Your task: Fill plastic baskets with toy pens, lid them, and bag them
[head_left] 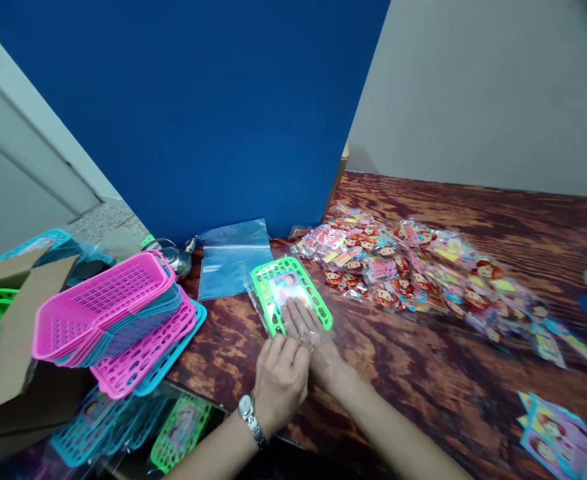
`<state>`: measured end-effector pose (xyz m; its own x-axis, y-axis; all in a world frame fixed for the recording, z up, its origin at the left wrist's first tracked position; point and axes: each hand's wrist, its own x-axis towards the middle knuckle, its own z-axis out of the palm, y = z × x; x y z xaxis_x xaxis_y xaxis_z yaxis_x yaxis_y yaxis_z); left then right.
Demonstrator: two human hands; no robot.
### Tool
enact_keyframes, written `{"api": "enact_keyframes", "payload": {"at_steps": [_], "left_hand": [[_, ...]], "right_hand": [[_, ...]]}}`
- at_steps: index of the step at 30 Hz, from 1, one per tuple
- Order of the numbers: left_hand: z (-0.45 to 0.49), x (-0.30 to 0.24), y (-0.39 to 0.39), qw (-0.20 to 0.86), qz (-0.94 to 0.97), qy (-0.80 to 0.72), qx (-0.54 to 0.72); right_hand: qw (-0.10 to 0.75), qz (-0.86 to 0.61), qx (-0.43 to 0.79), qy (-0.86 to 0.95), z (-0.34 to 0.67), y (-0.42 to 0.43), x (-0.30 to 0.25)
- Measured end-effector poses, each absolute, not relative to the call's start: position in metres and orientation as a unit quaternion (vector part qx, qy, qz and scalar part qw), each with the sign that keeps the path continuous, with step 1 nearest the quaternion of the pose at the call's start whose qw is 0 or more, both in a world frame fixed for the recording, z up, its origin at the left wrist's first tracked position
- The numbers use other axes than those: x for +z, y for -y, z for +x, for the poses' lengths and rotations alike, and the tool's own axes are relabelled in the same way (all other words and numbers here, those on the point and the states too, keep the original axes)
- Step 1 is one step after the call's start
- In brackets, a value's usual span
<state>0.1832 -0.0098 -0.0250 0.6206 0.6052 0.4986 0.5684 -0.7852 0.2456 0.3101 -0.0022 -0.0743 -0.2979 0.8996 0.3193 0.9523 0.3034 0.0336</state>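
Behind the streaked brown desk (368, 353) we see a blue panel (223, 120); on the desk before us lies a green basket (326, 321) with a printed card, in a clear bag (254, 303); our right hand (307, 327) rests on it, fingers extended close together; our left hand (281, 377) curls by the right wrist, and we cannot tell whether its fingers pinch the bag; packets (388, 267) heap to the right.

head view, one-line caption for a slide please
Right hand flat on a bagged green tray, left hand curled at its near end, heaped packets alongside.
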Motion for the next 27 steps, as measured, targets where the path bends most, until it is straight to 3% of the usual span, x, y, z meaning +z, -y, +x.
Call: {"api": "enact_keyframes", "payload": {"at_steps": [7, 10, 13, 17, 19, 22, 24, 27], "left_hand": [[0.174, -0.019, 0.018, 0.105, 0.895, -0.302, 0.311], [0.161, -0.020, 0.012, 0.200, 0.839, -0.332, 0.381], [0.154, -0.034, -0.009, 0.303, 0.700, -0.473, 0.440], [0.167, -0.060, -0.044, 0.506, 0.452, -0.550, 0.487], [0.178, -0.067, -0.052, 0.604, 0.383, -0.501, 0.487], [0.189, -0.069, -0.051, 0.716, 0.332, -0.412, 0.456], [0.192, -0.069, -0.046, 0.754, 0.315, -0.370, 0.441], [0.192, -0.069, -0.039, 0.755, 0.316, -0.372, 0.439]], "right_hand": [[0.159, -0.566, -0.084, 0.805, 0.326, 0.025, -0.068], [0.182, -0.516, -0.070, 0.834, 0.335, 0.060, -0.045], [0.250, -0.480, -0.045, 0.840, 0.346, 0.079, -0.017], [0.374, -0.586, -0.022, 0.719, 0.363, 0.050, -0.015], [0.369, -0.654, 0.038, 0.659, 0.372, 0.024, -0.032], [0.346, -0.651, 0.227, 0.636, 0.381, -0.002, -0.063], [0.351, -0.616, 0.334, 0.622, 0.384, -0.004, -0.076], [0.354, -0.607, 0.371, 0.607, 0.384, 0.008, -0.083]]}}
